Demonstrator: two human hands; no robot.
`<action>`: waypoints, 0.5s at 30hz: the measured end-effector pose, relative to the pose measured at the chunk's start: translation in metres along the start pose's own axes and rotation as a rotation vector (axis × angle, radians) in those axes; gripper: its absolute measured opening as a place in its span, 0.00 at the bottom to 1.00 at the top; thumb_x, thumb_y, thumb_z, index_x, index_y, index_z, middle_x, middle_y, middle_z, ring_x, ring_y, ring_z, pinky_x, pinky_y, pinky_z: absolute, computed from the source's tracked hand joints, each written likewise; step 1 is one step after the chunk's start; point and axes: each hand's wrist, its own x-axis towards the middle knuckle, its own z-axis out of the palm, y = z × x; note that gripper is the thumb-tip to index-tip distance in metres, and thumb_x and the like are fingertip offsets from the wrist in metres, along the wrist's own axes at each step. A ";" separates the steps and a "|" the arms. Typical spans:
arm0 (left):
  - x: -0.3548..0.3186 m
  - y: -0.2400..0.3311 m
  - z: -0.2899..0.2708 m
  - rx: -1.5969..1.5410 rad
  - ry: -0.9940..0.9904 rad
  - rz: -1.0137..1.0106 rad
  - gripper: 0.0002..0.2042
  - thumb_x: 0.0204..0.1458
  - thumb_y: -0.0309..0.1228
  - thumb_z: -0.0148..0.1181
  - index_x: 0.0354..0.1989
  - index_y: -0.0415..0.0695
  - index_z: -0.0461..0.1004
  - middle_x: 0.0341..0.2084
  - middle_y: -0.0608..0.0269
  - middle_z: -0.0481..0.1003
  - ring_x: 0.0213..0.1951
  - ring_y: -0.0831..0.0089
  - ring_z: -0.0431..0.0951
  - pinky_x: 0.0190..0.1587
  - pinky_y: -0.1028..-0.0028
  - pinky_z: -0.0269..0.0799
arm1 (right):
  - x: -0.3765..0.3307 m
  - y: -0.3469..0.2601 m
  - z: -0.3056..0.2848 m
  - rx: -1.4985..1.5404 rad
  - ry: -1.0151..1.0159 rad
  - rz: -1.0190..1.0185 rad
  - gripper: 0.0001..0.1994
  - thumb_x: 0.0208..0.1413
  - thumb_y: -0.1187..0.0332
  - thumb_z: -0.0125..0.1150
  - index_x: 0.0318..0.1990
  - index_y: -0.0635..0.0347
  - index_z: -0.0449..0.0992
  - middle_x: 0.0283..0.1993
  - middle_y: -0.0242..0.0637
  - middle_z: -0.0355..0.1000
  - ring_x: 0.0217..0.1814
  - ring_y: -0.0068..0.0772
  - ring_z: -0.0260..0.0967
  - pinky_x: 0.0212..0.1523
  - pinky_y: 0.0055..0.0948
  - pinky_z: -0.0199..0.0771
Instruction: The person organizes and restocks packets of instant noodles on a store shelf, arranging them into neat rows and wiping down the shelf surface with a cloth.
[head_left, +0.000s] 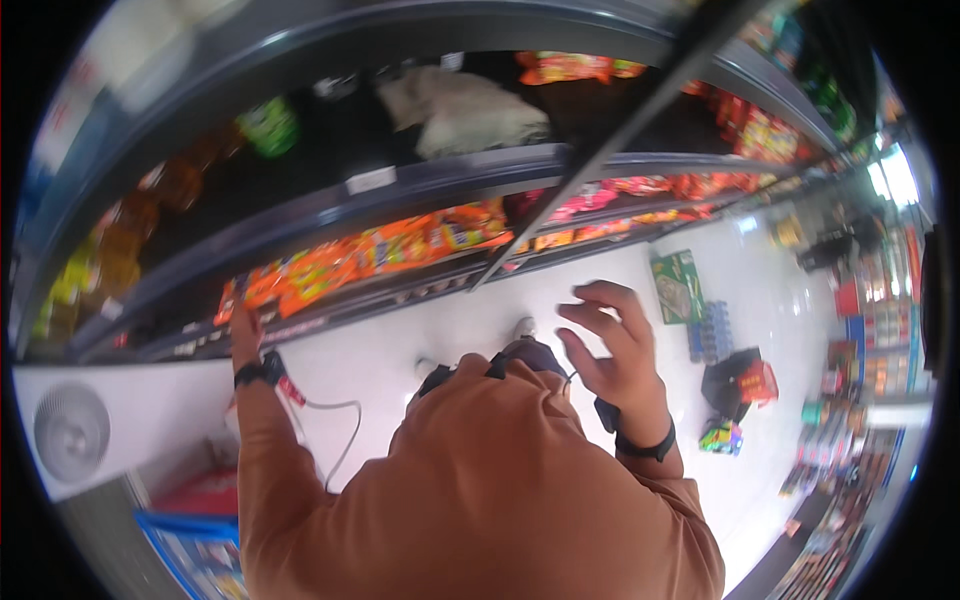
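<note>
My left hand reaches to the left end of a row of orange snack packets on a lower shelf. Its fingers are at the end packet, small and blurred, so whether they grip it is unclear. Over the floor, my right hand is raised with fingers curved and apart from the thumb, holding nothing. Both wrists wear dark bands.
Dark shelves curve across the front, with a grey-white bag and a green packet. A slanting dark post crosses them. A cable hangs by my left arm. A green box and dark bag are at right.
</note>
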 end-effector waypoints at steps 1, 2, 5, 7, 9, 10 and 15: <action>-0.001 0.001 0.004 0.021 0.062 -0.049 0.28 0.44 0.66 0.47 0.11 0.55 0.55 0.04 0.75 0.52 0.05 0.81 0.48 0.06 0.83 0.44 | -0.001 0.010 -0.004 -0.008 -0.020 0.013 0.14 0.36 0.79 0.65 0.35 0.62 0.75 0.41 0.40 0.67 0.29 0.33 0.68 0.29 0.27 0.70; -0.018 0.009 0.018 0.036 0.062 -0.058 0.29 0.45 0.68 0.41 0.11 0.54 0.58 0.03 0.74 0.51 0.04 0.80 0.49 0.06 0.82 0.43 | -0.002 0.020 -0.009 -0.048 -0.043 0.028 0.13 0.36 0.79 0.65 0.35 0.61 0.75 0.40 0.39 0.67 0.29 0.34 0.68 0.29 0.28 0.70; -0.037 0.002 0.026 -0.178 0.172 -0.148 0.31 0.43 0.71 0.37 0.11 0.53 0.60 0.02 0.73 0.51 0.04 0.79 0.51 0.06 0.81 0.42 | 0.009 0.057 -0.030 -0.114 -0.072 0.002 0.10 0.40 0.77 0.63 0.33 0.60 0.74 0.33 0.36 0.68 0.30 0.40 0.69 0.29 0.32 0.70; -0.045 -0.020 0.016 -0.165 0.148 -0.155 0.29 0.46 0.68 0.39 0.12 0.54 0.60 0.03 0.73 0.52 0.04 0.79 0.51 0.06 0.81 0.43 | 0.018 0.088 -0.049 -0.147 -0.132 0.109 0.08 0.42 0.77 0.62 0.33 0.62 0.74 0.32 0.41 0.69 0.34 0.42 0.70 0.33 0.31 0.70; -0.063 -0.045 0.017 -0.203 0.157 -0.196 0.26 0.48 0.63 0.43 0.12 0.54 0.59 0.05 0.73 0.53 0.05 0.80 0.52 0.07 0.81 0.45 | 0.030 0.129 -0.067 -0.224 -0.157 0.168 0.06 0.44 0.76 0.61 0.32 0.63 0.73 0.33 0.43 0.70 0.34 0.41 0.70 0.32 0.31 0.70; -0.073 -0.062 0.017 -0.186 0.147 -0.162 0.24 0.49 0.59 0.45 0.13 0.54 0.59 0.05 0.73 0.54 0.06 0.80 0.53 0.07 0.82 0.46 | 0.036 0.157 -0.075 -0.199 -0.178 0.194 0.06 0.45 0.75 0.61 0.32 0.63 0.73 0.32 0.43 0.70 0.33 0.40 0.70 0.32 0.32 0.70; -0.151 -0.123 0.087 -0.019 0.076 -0.225 0.16 0.53 0.44 0.49 0.16 0.54 0.59 0.09 0.73 0.56 0.09 0.81 0.55 0.08 0.82 0.47 | 0.103 0.274 -0.117 -0.368 -0.378 0.540 0.14 0.49 0.57 0.58 0.35 0.58 0.74 0.34 0.47 0.73 0.37 0.46 0.71 0.37 0.38 0.71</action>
